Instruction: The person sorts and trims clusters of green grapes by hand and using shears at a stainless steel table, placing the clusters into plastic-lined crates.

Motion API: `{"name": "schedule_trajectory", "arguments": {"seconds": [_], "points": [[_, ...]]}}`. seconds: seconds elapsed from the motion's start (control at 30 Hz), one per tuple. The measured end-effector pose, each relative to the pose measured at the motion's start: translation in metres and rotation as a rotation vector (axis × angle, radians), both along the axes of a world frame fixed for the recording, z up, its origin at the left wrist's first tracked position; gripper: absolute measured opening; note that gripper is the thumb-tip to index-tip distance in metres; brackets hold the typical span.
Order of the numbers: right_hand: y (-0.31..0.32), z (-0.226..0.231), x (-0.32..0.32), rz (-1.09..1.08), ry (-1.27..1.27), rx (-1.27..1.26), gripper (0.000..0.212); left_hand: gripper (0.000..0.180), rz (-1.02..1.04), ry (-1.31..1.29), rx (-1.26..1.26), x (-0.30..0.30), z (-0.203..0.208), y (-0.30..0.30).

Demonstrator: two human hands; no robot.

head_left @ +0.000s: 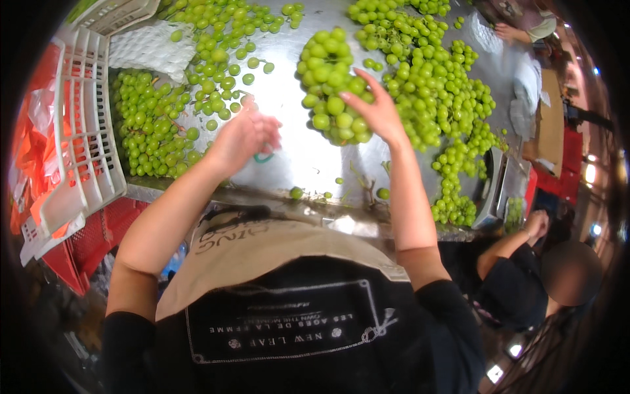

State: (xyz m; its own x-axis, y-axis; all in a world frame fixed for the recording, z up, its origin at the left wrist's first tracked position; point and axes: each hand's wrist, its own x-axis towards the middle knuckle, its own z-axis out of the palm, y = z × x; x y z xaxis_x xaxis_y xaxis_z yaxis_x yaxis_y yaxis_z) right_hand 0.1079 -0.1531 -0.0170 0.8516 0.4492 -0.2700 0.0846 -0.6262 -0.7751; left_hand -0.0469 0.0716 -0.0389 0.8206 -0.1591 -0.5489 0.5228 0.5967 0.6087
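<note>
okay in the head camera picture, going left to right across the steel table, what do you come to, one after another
White plastic crate → pile of green grapes → left hand → grape bunch held up by the right hand → long heap of green grapes → a co-worker's hand at the table's right end.

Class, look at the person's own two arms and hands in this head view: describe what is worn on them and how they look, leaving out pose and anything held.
Both forearms are bare from wrist to above the elbow. The left hand and the right hand wear no gloves, and no rings, watch or bracelets show. Short black sleeves cover only the upper arms. The left hand's fingers are motion-blurred, so fine detail there cannot be told.
</note>
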Motion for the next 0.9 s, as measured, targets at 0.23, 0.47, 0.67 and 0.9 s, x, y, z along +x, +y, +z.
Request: {"name": "schedule_trajectory", "arguments": {"seconds": [0.23,0.47,0.67,0.9], "points": [[0.003,0.006,0.002,0.128,0.043,-0.005,0.071,0.025,-0.589,-0.421,1.708,-0.017,-0.023,-0.016],[-0.003,0.006,0.013,0.263,0.143,0.079,0.073,0.022,-0.746,-0.366,1.862,-0.021,-0.023,-0.015],[0.014,0.016,0.006,0.294,-0.291,-0.15,0.075,0.028,-0.393,-0.482,1.85,-0.027,-0.026,-0.007],[0.043,0.014,-0.015,0.274,-0.38,-0.322,0.065,0.045,-0.662,-0.396,1.824,-0.02,-0.03,0.0]]}}
